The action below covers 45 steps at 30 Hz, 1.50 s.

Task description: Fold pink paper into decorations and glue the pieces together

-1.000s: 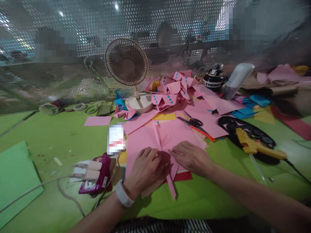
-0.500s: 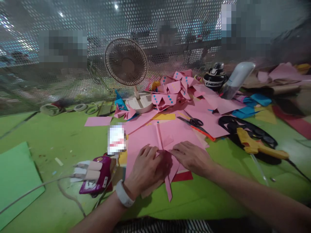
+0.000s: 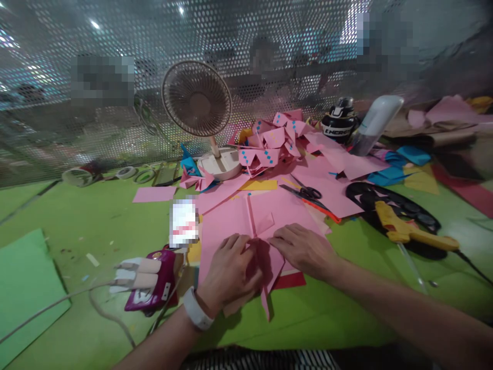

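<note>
A folded pink paper piece (image 3: 265,257) lies on a larger pink sheet (image 3: 223,221) in front of me on the green table. My left hand (image 3: 231,270), with a white wristband, curls its fingers round the near left part of the folded piece and pinches it. My right hand (image 3: 304,249) lies flatter on its right side, fingertips pressing the fold near the middle. A narrow pink point of the piece sticks out toward me below my hands.
A small fan (image 3: 198,103) stands behind the sheet, with a heap of folded pink shapes (image 3: 273,144) to its right. Scissors (image 3: 306,194) and a yellow glue gun (image 3: 404,231) lie at right. A purple device (image 3: 148,280) with a cable sits at left, beside a green sheet (image 3: 26,277).
My left hand has drawn the folded piece's near edge inward, and the narrow pink point has swung slightly left. My right hand has stayed pressing in nearly the same spot.
</note>
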Motion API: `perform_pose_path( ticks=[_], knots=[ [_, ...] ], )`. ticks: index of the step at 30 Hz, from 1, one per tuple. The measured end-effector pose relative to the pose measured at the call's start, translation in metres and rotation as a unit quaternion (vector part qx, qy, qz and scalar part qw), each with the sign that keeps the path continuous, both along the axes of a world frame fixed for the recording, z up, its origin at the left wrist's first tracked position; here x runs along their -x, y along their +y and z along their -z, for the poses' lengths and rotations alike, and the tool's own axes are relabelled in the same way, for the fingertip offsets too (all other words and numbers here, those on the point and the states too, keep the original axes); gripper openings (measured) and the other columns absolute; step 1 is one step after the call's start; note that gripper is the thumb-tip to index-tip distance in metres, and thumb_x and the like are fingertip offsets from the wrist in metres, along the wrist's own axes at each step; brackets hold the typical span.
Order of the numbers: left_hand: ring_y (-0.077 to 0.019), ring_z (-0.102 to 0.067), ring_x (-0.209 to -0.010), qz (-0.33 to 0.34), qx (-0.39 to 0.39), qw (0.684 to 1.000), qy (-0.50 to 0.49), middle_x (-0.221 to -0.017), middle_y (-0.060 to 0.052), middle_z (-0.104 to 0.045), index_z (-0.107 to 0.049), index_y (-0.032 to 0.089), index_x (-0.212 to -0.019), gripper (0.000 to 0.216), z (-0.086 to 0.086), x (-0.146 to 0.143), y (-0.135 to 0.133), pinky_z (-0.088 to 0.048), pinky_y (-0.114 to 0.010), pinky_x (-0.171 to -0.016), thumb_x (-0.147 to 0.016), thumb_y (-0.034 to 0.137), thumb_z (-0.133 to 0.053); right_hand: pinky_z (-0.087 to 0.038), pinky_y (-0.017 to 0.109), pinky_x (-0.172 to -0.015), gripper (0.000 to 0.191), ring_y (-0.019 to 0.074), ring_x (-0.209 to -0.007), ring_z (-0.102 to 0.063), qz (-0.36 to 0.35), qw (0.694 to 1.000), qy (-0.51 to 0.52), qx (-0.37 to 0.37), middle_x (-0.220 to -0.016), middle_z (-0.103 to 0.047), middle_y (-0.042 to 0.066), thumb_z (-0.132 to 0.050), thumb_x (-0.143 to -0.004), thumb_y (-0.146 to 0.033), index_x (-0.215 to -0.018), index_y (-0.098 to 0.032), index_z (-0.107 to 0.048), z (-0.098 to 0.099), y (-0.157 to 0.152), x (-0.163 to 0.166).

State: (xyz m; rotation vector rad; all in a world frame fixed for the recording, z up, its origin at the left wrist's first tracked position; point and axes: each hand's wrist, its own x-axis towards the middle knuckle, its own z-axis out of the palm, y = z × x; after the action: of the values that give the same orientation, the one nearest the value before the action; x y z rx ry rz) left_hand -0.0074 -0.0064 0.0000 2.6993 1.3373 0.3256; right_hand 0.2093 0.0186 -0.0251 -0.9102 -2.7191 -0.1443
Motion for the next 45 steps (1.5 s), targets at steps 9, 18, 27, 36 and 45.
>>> perform_pose_path(
  ticks=[9, 18, 27, 36, 45],
  knots=[
    [-0.0245, -0.049, -0.095, 0.002, -0.009, 0.999, 0.039, -0.102, -0.010, -0.056, -0.054, 0.015, -0.099, 0.028, -0.0005, -0.0030, 0.0004, -0.044, -0.042, -0.082, -0.076, 0.032, -0.053, -0.044, 0.036, -0.075, 0.026, 0.0195, -0.086, -0.051, 0.052, 0.998, 0.043, 0.012, -0.095, -0.060, 0.006, -0.045, -0.090, -0.022, -0.113, -0.019, -0.056, 0.0020, 0.0015, 0.0034],
    [-0.0241, -0.050, -0.093, -0.001, -0.024, 0.999, 0.039, -0.102, -0.009, -0.057, -0.055, 0.015, -0.097, 0.024, 0.0000, -0.0052, 0.0002, -0.045, -0.039, -0.077, -0.076, 0.027, -0.053, -0.043, 0.037, -0.079, 0.028, 0.0193, -0.087, -0.052, -0.032, 0.999, 0.013, -0.035, -0.100, -0.062, 0.008, -0.047, -0.086, -0.008, -0.111, -0.013, -0.057, -0.0032, -0.0012, 0.0059],
    [-0.0239, -0.049, -0.090, -0.003, -0.023, 0.999, 0.033, -0.100, -0.009, -0.057, -0.055, 0.015, -0.092, 0.020, -0.0026, -0.0063, -0.0005, -0.044, -0.040, -0.076, -0.077, 0.029, -0.052, -0.041, 0.036, -0.078, 0.028, 0.0196, -0.086, -0.051, -0.048, 0.999, -0.011, -0.012, -0.098, -0.060, 0.010, -0.045, -0.086, -0.009, -0.111, -0.010, -0.055, -0.0010, 0.0029, 0.0047],
    [-0.0241, -0.049, -0.091, 0.002, -0.022, 0.999, 0.034, -0.101, -0.009, -0.056, -0.054, 0.016, -0.094, 0.022, -0.0013, -0.0047, -0.0005, -0.043, -0.041, -0.079, -0.076, 0.029, -0.053, -0.041, 0.036, -0.075, 0.025, 0.0199, -0.086, -0.050, -0.067, 0.997, -0.033, -0.005, -0.094, -0.061, 0.010, -0.042, -0.087, -0.012, -0.109, -0.008, -0.056, -0.0040, 0.0048, 0.0042],
    [-0.0240, -0.046, -0.092, -0.011, -0.031, 0.999, 0.036, -0.101, -0.009, -0.053, -0.055, 0.018, -0.097, 0.036, 0.0006, -0.0072, 0.0001, -0.039, -0.043, -0.083, -0.086, 0.049, -0.040, -0.040, 0.036, -0.076, 0.022, 0.0207, -0.087, -0.049, -0.066, 0.997, -0.041, 0.006, -0.095, -0.059, 0.010, -0.046, -0.087, -0.016, -0.106, -0.009, -0.056, -0.0023, 0.0046, 0.0043]
  ],
)
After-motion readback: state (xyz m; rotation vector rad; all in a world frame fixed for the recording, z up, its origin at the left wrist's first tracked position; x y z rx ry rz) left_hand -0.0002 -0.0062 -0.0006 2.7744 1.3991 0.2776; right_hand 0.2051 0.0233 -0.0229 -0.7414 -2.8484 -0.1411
